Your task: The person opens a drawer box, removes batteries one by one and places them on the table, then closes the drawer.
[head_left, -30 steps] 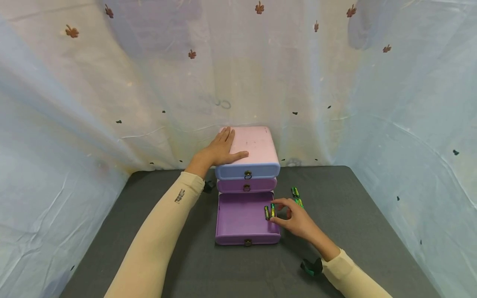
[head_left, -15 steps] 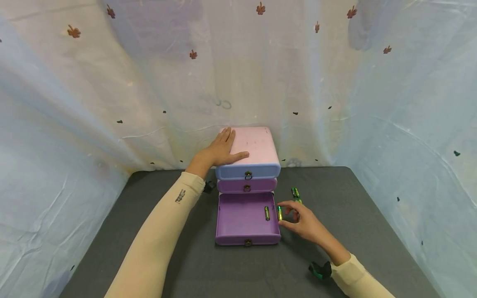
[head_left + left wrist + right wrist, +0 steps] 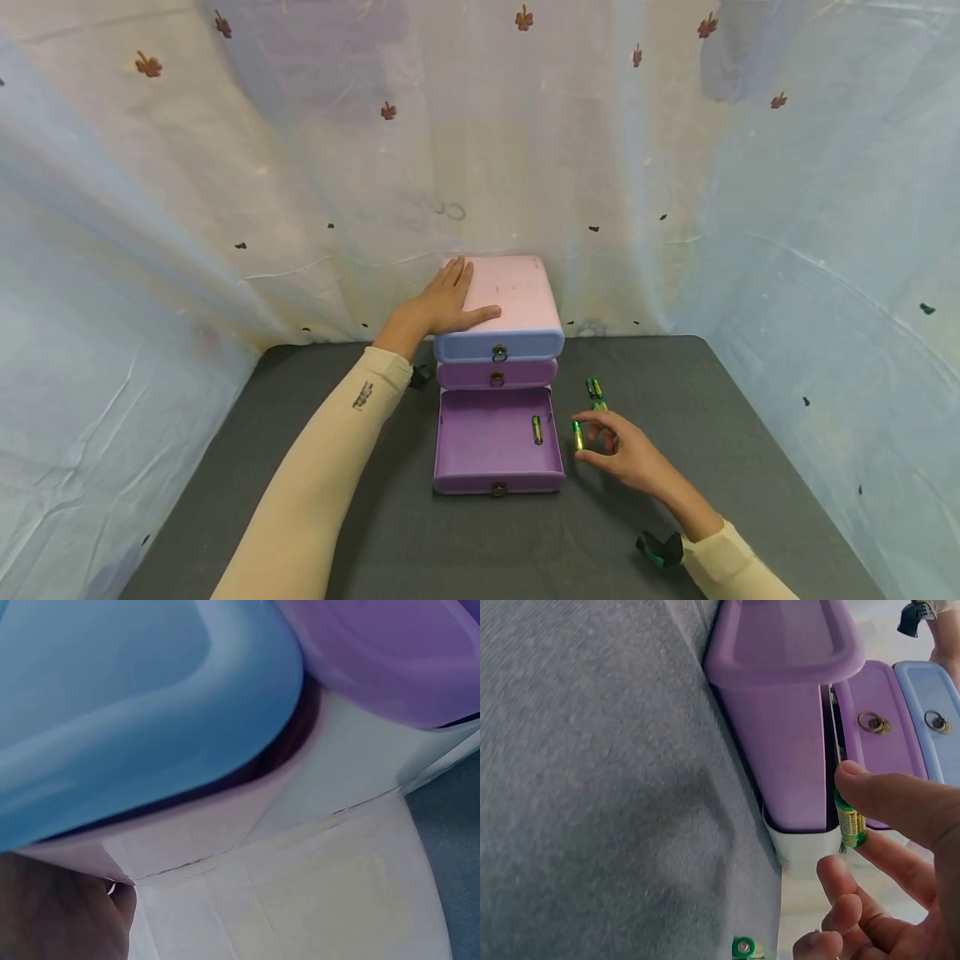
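A small drawer cabinet (image 3: 517, 292) with a pink top stands at the back of the table. My left hand (image 3: 446, 304) rests flat on that top, fingers spread. The bottom purple drawer (image 3: 472, 442) is pulled out, and one green battery (image 3: 537, 430) lies near its right side. Just right of the drawer, my right hand (image 3: 626, 450) pinches another green battery (image 3: 851, 823) between thumb and index finger, above the table. Behind this hand, more green batteries (image 3: 595, 388) lie on the table, partly covered by the fingers in the head view.
Above the open drawer are a closed purple drawer (image 3: 468, 373) and a blue drawer (image 3: 465, 345), each with a ring pull. The dark grey table (image 3: 390, 533) is bordered by a pale patterned curtain (image 3: 300, 167) behind and at the sides.
My right hand has moved right with its battery, from over the open drawer to beside it. The other battery stays in the drawer, and my left hand has not moved.
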A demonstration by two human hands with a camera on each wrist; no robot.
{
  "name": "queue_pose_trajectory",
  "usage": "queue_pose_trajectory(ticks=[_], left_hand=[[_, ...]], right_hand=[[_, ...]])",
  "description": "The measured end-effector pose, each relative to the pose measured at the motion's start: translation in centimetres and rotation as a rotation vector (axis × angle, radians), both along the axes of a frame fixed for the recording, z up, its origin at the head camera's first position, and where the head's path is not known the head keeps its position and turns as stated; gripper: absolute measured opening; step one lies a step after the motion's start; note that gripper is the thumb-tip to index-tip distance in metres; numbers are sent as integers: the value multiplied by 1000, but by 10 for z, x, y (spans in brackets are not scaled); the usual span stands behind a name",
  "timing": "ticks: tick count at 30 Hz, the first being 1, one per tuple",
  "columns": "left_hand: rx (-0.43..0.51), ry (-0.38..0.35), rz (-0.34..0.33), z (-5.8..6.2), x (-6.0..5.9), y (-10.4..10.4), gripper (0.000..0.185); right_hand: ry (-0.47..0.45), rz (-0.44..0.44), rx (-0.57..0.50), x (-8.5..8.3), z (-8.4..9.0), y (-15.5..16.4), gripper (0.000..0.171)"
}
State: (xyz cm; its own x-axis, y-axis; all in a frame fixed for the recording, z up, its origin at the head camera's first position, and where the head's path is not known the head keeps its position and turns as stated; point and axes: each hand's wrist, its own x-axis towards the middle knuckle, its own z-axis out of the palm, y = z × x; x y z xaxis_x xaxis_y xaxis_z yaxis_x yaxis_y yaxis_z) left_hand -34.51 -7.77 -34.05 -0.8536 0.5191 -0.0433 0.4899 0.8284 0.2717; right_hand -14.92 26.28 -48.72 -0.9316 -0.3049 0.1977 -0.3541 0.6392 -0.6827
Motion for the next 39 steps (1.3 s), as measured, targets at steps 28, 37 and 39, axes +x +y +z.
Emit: queue_pose_trajectory(ticks=[28,37,39], left_hand=[[18,37,-9,4,8,1,112],[30,23,-4,4,7,0,113],[28,17,-2,4,7,0,113]], right_hand=[[-67,30,44,-2,-14,42,51],[-74,42,39,-3,-20,53,50],[-86,40,43,-3,-21,55,51]])
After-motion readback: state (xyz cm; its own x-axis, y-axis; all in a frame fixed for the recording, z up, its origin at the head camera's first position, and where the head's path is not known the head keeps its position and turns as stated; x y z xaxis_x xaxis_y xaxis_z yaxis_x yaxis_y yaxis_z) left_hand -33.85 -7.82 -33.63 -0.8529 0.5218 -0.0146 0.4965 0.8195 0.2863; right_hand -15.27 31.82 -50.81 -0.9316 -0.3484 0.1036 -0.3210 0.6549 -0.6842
